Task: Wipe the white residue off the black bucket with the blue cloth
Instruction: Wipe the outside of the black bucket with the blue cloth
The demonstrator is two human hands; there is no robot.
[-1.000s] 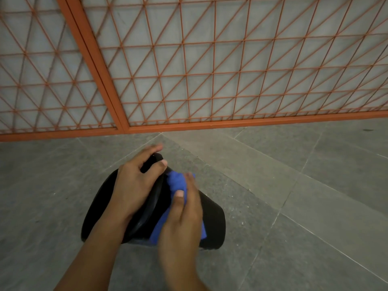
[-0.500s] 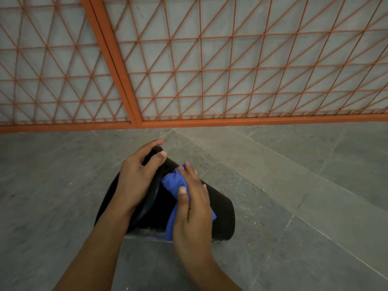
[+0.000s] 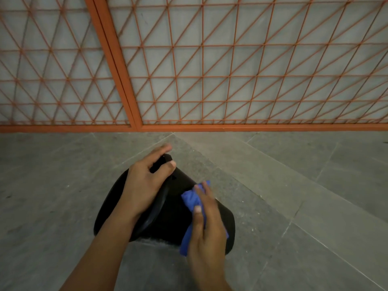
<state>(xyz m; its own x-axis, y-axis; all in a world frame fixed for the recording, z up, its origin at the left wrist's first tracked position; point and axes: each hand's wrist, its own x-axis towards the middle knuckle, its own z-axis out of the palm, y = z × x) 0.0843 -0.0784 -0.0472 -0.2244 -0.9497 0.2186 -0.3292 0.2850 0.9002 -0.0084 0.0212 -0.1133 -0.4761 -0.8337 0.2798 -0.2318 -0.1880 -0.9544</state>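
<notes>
the right hand has slid the cloth along the bucket wall, away from the rim toward the base end, so the wiping looks mid-stroke and not finished. that hand lies nearly flat, fingers extended, pressing the cloth onto the bucket's side. the left hand is curled around the rim, steadying the bucket, which lies tipped on its side on the floor in front of the fence. no white residue shows clearly. count: one bucket, one cloth, two hands
</notes>
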